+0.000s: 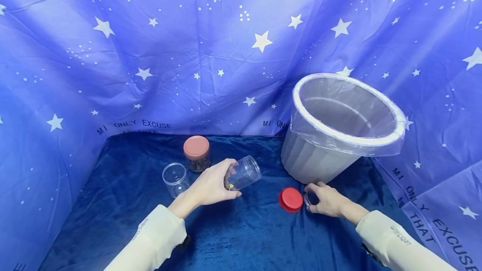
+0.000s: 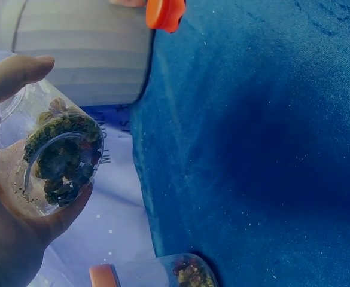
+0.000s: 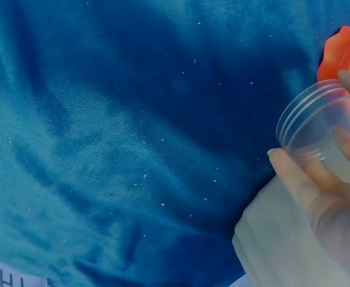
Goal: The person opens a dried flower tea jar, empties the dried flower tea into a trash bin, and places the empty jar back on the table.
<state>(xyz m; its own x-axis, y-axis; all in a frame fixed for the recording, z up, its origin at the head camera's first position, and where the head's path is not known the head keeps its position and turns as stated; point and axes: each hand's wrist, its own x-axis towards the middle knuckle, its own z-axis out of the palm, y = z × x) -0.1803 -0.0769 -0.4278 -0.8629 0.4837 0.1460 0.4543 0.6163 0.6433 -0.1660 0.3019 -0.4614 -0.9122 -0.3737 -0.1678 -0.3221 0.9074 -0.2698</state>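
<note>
My left hand (image 1: 212,185) grips a clear plastic jar (image 1: 246,171) round its side, tilted with its lidless mouth to the right. Dried, crumbly greenish-brown pieces (image 2: 64,152) lie at the jar's base. Low beside the bin, my right hand (image 1: 329,201) holds a clear plastic container (image 3: 321,113) with a ridged round rim between thumb and fingers; the hand hides part of it. A red scalloped lid (image 1: 291,200) rests on the cloth just left of that container.
A grey bin (image 1: 314,160) with a clear liner bag stands at the back right. Behind my left hand are a pink-lidded jar (image 1: 196,149) with dark contents and a lidless clear jar (image 1: 174,177). Blue cloth (image 1: 244,237) covers the table; a starry curtain (image 1: 211,53) hangs behind.
</note>
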